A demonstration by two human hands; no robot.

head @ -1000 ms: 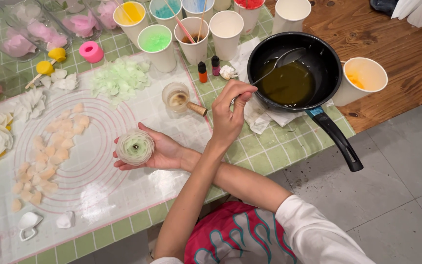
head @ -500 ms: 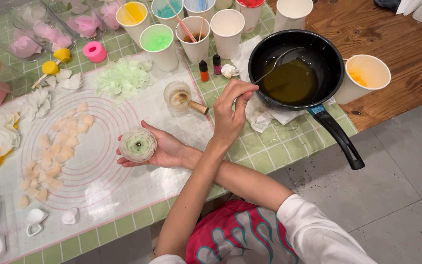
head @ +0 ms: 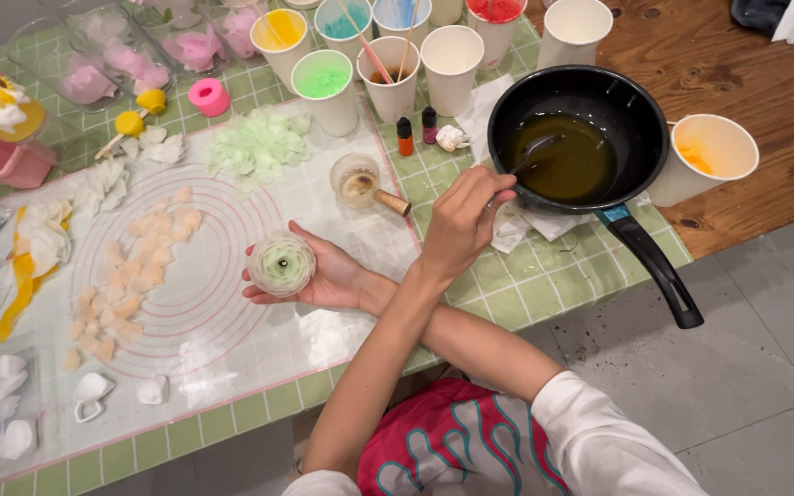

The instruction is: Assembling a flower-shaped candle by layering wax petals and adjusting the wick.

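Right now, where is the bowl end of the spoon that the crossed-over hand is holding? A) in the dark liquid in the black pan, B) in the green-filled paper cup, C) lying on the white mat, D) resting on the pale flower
A: the left hand grips the spoon, whose bowl dips into the dark liquid in the black pan, while the right hand cradles the pale flower.

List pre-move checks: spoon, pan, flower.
1. Left hand grips spoon: ok.
2. Spoon tip in the pan's liquid: ok.
3. Flower resting upright on right hand: ok.
4. Pan handle within table edge: not ok, it overhangs.
5. Pan-to-flower path: not ok, jar stands between them.
6. Liquid heat: cannot tell.
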